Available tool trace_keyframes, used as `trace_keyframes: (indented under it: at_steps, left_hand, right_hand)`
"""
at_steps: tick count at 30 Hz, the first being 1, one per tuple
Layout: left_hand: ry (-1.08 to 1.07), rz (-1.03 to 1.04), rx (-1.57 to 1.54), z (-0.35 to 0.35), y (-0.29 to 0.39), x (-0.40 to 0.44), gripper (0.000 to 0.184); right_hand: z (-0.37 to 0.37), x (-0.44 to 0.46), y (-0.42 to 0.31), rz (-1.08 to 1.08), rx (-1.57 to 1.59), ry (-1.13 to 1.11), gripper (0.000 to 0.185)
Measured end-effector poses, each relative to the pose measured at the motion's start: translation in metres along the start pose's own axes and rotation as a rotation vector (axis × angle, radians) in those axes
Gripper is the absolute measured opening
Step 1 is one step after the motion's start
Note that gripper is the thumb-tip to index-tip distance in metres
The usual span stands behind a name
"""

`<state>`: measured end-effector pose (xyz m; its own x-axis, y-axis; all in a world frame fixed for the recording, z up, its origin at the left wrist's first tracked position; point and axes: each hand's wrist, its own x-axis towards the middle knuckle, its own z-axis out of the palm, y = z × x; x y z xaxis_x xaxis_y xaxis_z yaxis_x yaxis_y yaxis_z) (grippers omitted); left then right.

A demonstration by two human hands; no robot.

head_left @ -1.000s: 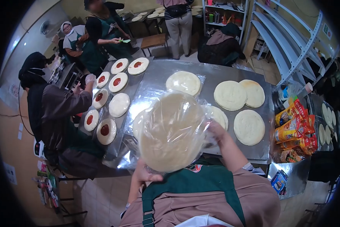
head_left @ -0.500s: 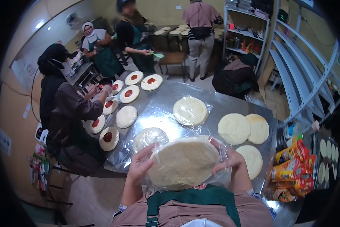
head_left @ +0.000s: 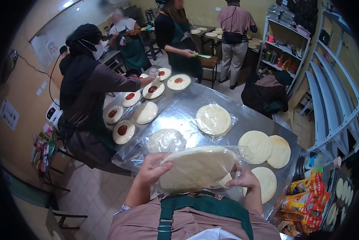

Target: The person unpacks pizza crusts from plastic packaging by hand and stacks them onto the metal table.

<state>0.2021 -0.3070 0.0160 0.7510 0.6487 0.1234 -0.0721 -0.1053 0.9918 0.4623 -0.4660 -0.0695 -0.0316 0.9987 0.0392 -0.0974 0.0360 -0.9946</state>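
A flat round pizza base (head_left: 197,170) in a clear plastic bag is held up tilted in front of my apron. My left hand (head_left: 152,170) is closed on its left edge, thumb over the near face. At the right edge, my right hand (head_left: 244,178) pinches the base and the crumpled plastic. Beyond them, a plastic-wrapped base (head_left: 214,120) lies on the metal table, and another wrapped base (head_left: 166,140) is partly hidden behind the held one. Unwrapped bases (head_left: 254,147) lie to the right, two of them overlapping and one (head_left: 264,185) nearer my right forearm.
At the left, a co-worker (head_left: 89,88) leans over several bases topped with red sauce (head_left: 122,130). More people stand behind the metal table (head_left: 183,100); one holds a green spatula (head_left: 202,56). Orange-yellow packets (head_left: 301,203) and a metal rack (head_left: 327,104) are at the right.
My view has shifted, moving the room rightward in the picture. The bagged base is tilted more edge-on, still in both hands. The co-worker at left now reaches further across the sauced bases.
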Motion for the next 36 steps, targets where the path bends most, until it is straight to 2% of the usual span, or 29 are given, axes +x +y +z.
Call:
trace_keyframes:
  at_steps: [2,3,6,7,11,13,14,16,18,20,23,24,26,30,33,36]
  left_hand:
    - [0.044,-0.011,-0.084,-0.004,0.001,-0.004,0.023]
    - [0.071,-0.017,-0.081,-0.005,0.001,-0.005,0.023]
    - [0.111,-0.015,-0.025,-0.006,0.001,-0.008,0.023]
    - [0.113,-0.009,0.028,-0.007,0.002,-0.009,0.023]
    - [0.091,0.037,0.066,-0.009,0.008,-0.012,0.023]
    - [-0.027,0.097,0.064,-0.013,0.006,-0.013,0.024]
    - [-0.014,0.1,0.067,-0.013,0.006,-0.013,0.024]
    - [-0.098,0.171,0.169,-0.011,0.005,-0.011,0.025]
    - [-0.096,0.15,0.131,-0.008,-0.003,-0.011,0.027]
    - [-0.071,0.272,0.127,-0.003,-0.002,-0.008,0.028]
    - [0.06,0.234,0.084,0.002,-0.012,-0.011,0.031]
    - [0.063,0.234,0.082,0.001,-0.014,-0.013,0.031]
    - [0.231,0.166,0.008,0.002,-0.018,-0.015,0.03]
    - [0.35,0.249,-0.041,-0.003,-0.014,-0.013,0.031]
    - [0.323,0.255,-0.046,-0.003,-0.01,-0.014,0.032]
    - [0.259,0.269,-0.038,0.007,-0.002,-0.015,0.034]
  right_hand:
    - [0.004,0.005,-0.002,0.402,-0.295,-0.063,0.099]
    - [0.008,0.006,0.0,0.398,-0.297,-0.071,0.099]
    - [0.025,0.004,0.01,0.343,0.093,-0.196,0.086]
    - [0.022,0.009,0.018,0.242,-0.032,-0.34,0.094]
    - [0.017,0.004,0.027,0.265,-0.156,-0.338,0.09]
    - [0.019,0.003,0.037,0.311,0.123,0.128,0.064]
    - [0.017,0.005,0.037,0.311,0.118,0.115,0.064]
    - [0.016,0.007,0.035,0.195,-0.1,0.252,0.054]
    - [0.024,0.012,0.013,0.263,-0.052,0.212,0.053]
    - [0.034,0.015,0.008,0.046,0.177,0.361,0.05]
    - [0.034,0.017,0.008,0.047,0.306,0.355,0.043]
    - [0.033,0.017,0.009,0.05,0.303,0.353,0.043]
    - [0.026,0.012,0.016,0.116,0.178,0.396,0.041]
    - [0.01,0.01,0.041,0.151,0.217,0.294,0.038]
    - [0.013,0.01,0.041,0.167,0.205,0.212,0.038]
    - [0.021,0.016,0.034,0.193,0.065,0.335,0.04]
